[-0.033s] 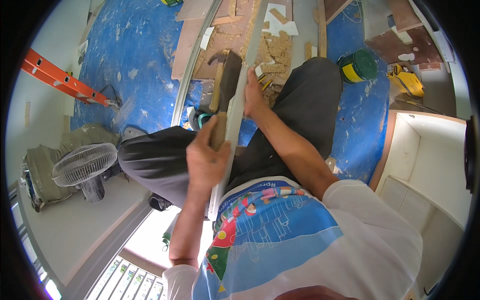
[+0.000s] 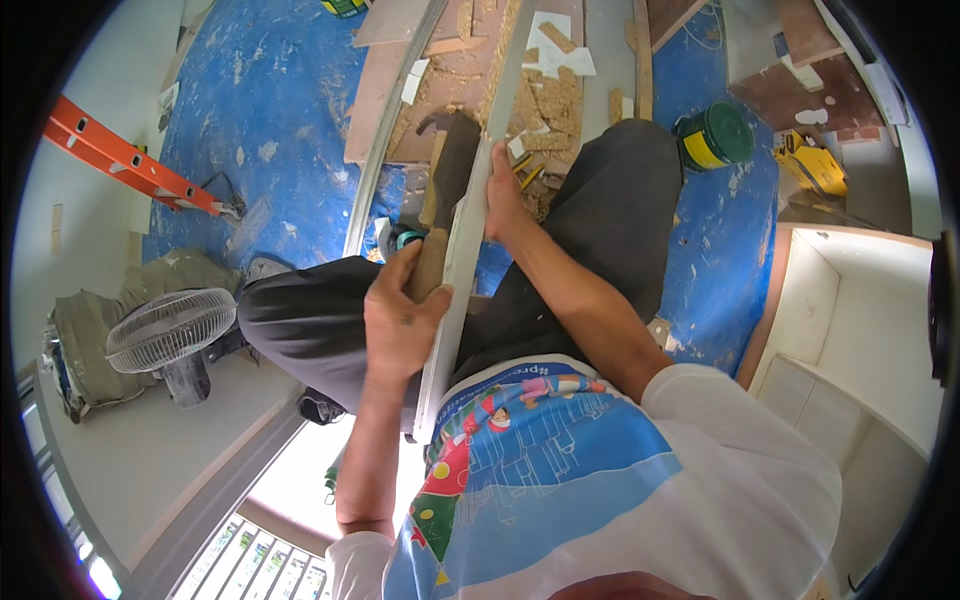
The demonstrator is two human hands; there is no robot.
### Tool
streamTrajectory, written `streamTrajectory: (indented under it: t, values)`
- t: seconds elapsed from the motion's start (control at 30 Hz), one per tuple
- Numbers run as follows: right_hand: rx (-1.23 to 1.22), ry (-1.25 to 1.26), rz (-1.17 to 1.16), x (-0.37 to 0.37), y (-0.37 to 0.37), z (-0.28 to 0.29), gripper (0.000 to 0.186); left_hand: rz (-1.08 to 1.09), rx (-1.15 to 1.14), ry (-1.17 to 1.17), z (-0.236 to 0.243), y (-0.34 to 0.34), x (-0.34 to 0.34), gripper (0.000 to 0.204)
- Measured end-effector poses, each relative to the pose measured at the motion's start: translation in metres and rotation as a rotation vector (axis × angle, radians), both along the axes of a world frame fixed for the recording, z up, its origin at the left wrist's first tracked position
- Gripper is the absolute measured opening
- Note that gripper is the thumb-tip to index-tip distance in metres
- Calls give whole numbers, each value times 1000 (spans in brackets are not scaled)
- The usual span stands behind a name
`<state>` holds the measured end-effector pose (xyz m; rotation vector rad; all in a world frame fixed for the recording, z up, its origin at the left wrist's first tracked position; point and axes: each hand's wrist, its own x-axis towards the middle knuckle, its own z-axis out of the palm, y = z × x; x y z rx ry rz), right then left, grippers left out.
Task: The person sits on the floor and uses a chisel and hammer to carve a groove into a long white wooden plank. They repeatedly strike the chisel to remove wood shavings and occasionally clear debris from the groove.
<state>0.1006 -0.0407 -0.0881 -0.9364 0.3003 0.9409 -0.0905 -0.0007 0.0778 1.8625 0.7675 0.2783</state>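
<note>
head view: the left hand (image 2: pixel 402 322) is curled firmly around the wooden handle of a dark-bladed tool (image 2: pixel 458 158), just left of a long pale board (image 2: pixel 468 250); the right hand (image 2: pixel 507 198), half open, touches the board's right edge.

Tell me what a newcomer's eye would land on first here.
Probably the broad, dark-bladed tool with a wooden handle, gripped in the left hand near the centre, alongside the long pale board that the right hand touches. Next, the orange ladder stands out at the upper left, and the green-and-yellow bucket on the blue floor at the upper right.
</note>
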Motion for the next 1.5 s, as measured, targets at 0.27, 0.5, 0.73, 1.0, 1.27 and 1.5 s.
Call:
streamTrajectory:
  t: [0.27, 0.5, 0.73, 1.0, 1.27, 1.5]
  values:
    - [121, 49, 15, 1, 1, -6, 68, 113, -735, 82, 35, 6, 9, 46]
    - [227, 94, -83, 8, 4, -21, 65, -48, 28, 183, 6, -20, 1, 55]
    - [274, 165, -62, 3, -4, 7, 64, -55, 270, 120, 0, -33, -32, 60]
    - [96, 72, 23, 13, -2, -4, 71, -104, 462, 167, -16, 2, 2, 58]
    - [109, 56, -78, 4, 10, -6, 57, -301, 1357, 390, -10, -45, 12, 53]
    - [270, 88, -49, 9, -1, -13, 64, -142, 668, 282, 0, -62, -12, 66]
